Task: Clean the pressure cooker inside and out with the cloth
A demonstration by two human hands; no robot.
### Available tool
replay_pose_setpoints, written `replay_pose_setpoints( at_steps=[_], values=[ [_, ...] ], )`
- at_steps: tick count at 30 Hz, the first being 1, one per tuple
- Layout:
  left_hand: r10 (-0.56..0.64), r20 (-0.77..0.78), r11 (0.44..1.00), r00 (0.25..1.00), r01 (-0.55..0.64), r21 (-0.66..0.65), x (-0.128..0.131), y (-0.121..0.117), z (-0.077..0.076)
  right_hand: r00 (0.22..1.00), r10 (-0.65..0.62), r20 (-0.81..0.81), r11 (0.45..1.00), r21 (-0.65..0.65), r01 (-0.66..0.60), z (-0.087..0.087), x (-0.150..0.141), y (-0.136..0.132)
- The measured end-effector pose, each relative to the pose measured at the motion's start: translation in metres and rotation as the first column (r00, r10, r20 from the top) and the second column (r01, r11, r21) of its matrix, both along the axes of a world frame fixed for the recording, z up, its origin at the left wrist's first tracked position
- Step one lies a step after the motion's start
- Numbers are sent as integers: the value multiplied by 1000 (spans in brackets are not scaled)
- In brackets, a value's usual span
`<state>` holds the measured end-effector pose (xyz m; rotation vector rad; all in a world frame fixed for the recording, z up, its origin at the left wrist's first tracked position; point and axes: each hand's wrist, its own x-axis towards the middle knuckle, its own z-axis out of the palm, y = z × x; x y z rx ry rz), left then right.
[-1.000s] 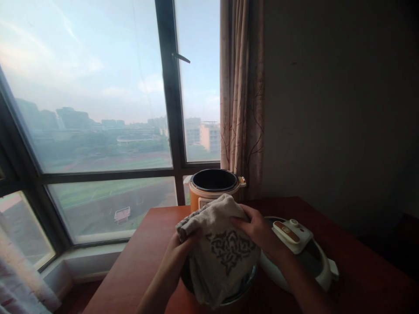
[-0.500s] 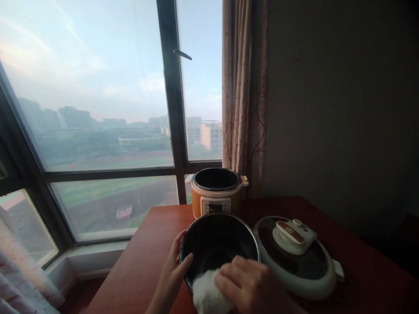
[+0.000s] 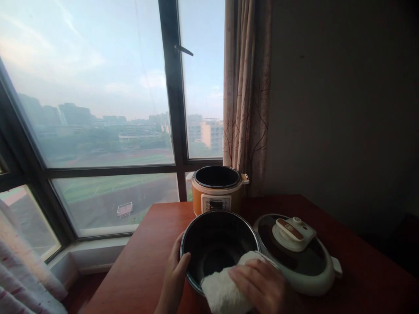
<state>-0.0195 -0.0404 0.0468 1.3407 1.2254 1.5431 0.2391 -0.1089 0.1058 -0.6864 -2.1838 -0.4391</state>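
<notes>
A dark inner pot (image 3: 222,233) with a shiny rim is tilted so its opening faces me. My left hand (image 3: 174,274) grips its left side, thumb over the rim and fingers round the outside. In my right hand (image 3: 262,283) is a white cloth (image 3: 225,288), pressed at the pot's near right rim and draped over its near edge. Just behind the pot stands an orange and cream electric pressure cooker (image 3: 214,188), lidless, with a control panel on its front. The cooker's round lid (image 3: 296,257) lies to the right, handle up.
Everything stands on a reddish-brown table (image 3: 137,257). A large window (image 3: 108,131) rises beyond it at the left and behind. A patterned curtain (image 3: 245,87) hangs behind the cooker, and a dark wall (image 3: 334,109) is at the right.
My right hand has moved right along the near rim of the pot with the cloth, which is now more spread out. My left hand keeps its hold on the pot.
</notes>
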Motion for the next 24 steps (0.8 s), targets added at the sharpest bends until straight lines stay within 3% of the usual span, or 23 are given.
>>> replay_pose_setpoints(
  at_steps=[3,5,6,8,10,13,16,18,21,24],
  values=[
    [108,-141,994,984,-112,-18,-1,-8,13,998,38,-56,929,-365,-56,32,7,23],
    [182,-254,983,950,-175,47,-1,-18,28,994,31,-106,853,-515,-82,49,5,38],
    [168,-287,984,943,-145,100,1,-23,36,993,39,-114,817,-569,-98,57,3,45],
    [-9,-313,982,950,67,176,5,-32,54,989,67,-129,762,-634,-134,69,-4,56],
    [-146,-347,961,926,216,170,10,-35,69,984,103,-143,733,-658,-172,79,-11,63],
    [-172,-378,976,910,210,60,17,-28,85,970,161,-180,692,-681,-241,88,-15,69],
    [-277,-234,960,932,281,-20,19,-18,93,960,206,-191,596,-753,-278,86,-6,72],
    [-320,-116,947,940,316,-48,19,-13,95,967,208,-146,546,-803,-239,80,5,74],
    [-348,-46,937,936,346,-53,18,-13,97,983,162,-91,565,-808,-168,74,18,74],
    [-354,-167,935,920,354,-34,18,-19,99,988,122,-91,636,-758,-148,79,25,65]
  ],
)
